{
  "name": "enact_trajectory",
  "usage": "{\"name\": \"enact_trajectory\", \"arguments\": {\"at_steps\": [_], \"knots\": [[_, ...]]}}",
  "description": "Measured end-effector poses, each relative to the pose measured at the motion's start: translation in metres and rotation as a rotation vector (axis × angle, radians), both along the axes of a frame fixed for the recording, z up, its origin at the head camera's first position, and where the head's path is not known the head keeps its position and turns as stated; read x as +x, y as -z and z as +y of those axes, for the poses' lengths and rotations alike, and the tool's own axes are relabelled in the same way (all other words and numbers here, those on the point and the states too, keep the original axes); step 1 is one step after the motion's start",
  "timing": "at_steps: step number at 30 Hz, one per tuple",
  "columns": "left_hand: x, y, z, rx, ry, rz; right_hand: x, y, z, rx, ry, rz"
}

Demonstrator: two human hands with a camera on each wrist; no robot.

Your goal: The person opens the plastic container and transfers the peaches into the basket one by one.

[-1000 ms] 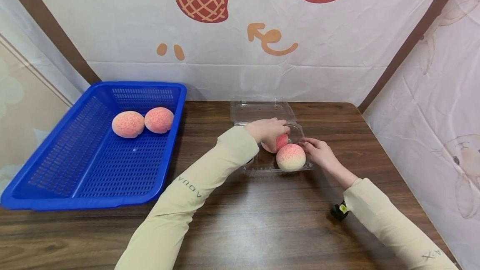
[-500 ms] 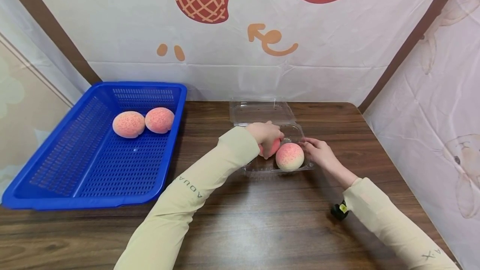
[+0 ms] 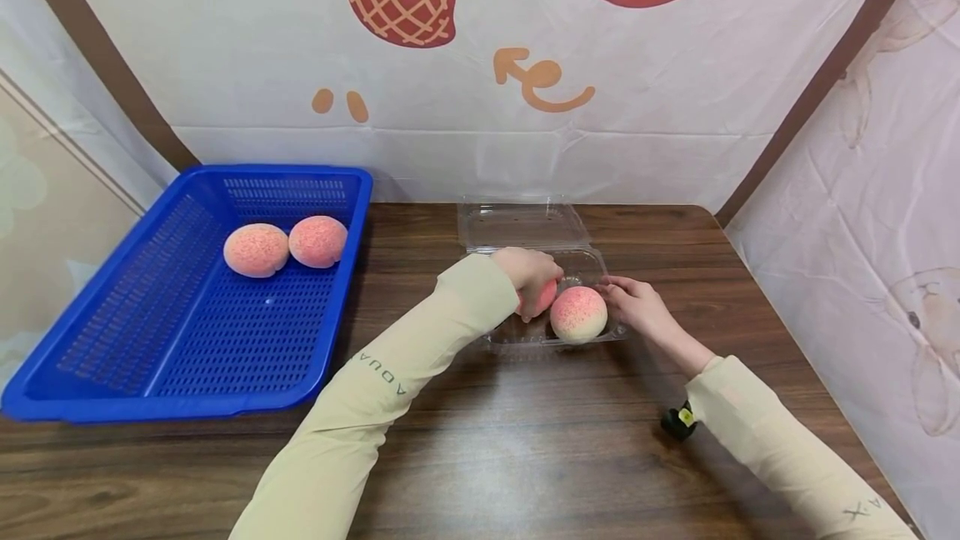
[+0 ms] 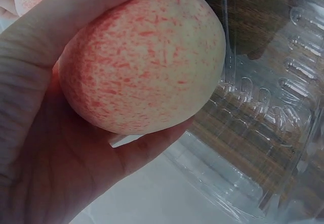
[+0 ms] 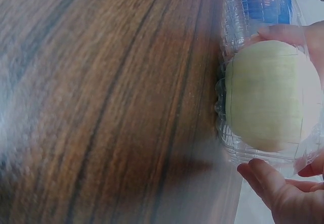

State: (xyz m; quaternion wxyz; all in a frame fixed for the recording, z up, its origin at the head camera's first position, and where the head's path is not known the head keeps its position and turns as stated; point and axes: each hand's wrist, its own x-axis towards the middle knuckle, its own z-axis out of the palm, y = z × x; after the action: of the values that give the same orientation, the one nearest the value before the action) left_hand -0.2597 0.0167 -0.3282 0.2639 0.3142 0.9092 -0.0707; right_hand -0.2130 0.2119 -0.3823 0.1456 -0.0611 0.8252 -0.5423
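While the left arm stretches forward and across to the right, the left hand (image 3: 527,269) bends down over the clear container (image 3: 587,263), its fingers wrapped round one peach (image 4: 147,62). That fruit sits in the hollow of the palm, thumb across one side and fingers beneath it in the left wrist view, within the container's left part; whether it rests on the bottom, I cannot tell. Just right of it and nearer the person lies a second peach (image 3: 579,315). From the right, the right hand (image 3: 636,304) reaches in, fingertips at the container's end wall (whether they pinch it, I cannot tell). Behind, the lid (image 3: 522,226) stands open on the bench (image 3: 517,432). Well to the left, a blue basket (image 3: 240,348) holds two more peaches (image 3: 257,250).
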Motion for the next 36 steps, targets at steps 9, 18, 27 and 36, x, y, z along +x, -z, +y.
{"name": "enact_trajectory", "arguments": {"at_steps": [9, 18, 27, 36], "knots": [[0.000, -0.004, -0.001, 0.013, 0.027, 0.023, 0.001, -0.001, -0.001, 0.009, 0.000, 0.000], [0.000, -0.015, -0.006, 0.049, 0.022, 0.047, -0.001, 0.001, -0.001, -0.004, -0.005, 0.005], [0.001, -0.026, -0.009, 0.070, 0.035, 0.077, -0.001, 0.001, -0.002, 0.003, -0.011, 0.016], [0.002, -0.034, -0.009, 0.077, 0.053, 0.082, -0.001, 0.002, -0.002, -0.008, 0.004, 0.016]]}}
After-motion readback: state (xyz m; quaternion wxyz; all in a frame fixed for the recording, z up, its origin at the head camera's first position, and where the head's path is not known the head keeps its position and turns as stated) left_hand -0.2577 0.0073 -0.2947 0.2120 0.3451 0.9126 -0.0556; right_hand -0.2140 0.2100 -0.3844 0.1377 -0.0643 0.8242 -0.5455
